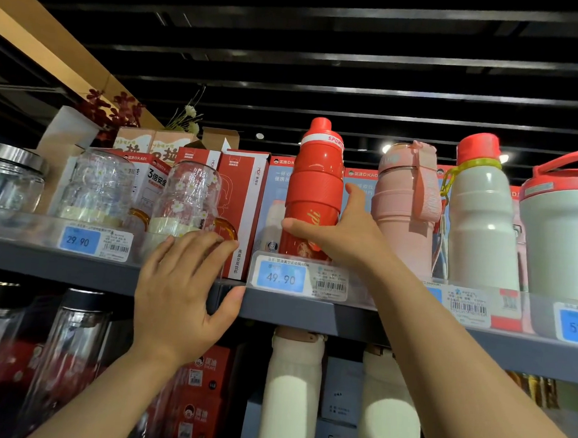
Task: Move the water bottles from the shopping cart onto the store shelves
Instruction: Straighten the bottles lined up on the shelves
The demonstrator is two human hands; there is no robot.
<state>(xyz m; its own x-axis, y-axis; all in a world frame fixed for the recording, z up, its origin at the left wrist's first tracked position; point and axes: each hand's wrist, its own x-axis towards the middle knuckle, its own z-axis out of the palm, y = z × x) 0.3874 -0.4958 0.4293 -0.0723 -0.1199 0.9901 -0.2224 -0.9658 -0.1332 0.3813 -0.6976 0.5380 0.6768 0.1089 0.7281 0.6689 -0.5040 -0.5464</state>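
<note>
A red sports bottle [315,183] stands upright on the top shelf [292,312], behind the 49.90 price tag [280,277]. My right hand [339,237] grips its lower half, thumb across the front and fingers round the right side. My left hand [181,290] holds the shelf's front edge, fingers over the clear lip and thumb under the grey rail. To the right of the red bottle stand a pink bottle [406,209], a white bottle with a red cap [480,217] and a large white jug [564,235]. The shopping cart is out of view.
Glass mugs [194,199], a glass jar [11,178] and red product boxes [238,195] fill the shelf's left half. Cream bottles [290,388] and tall glass bottles [66,350] stand on the shelf below. A dark slatted ceiling is overhead.
</note>
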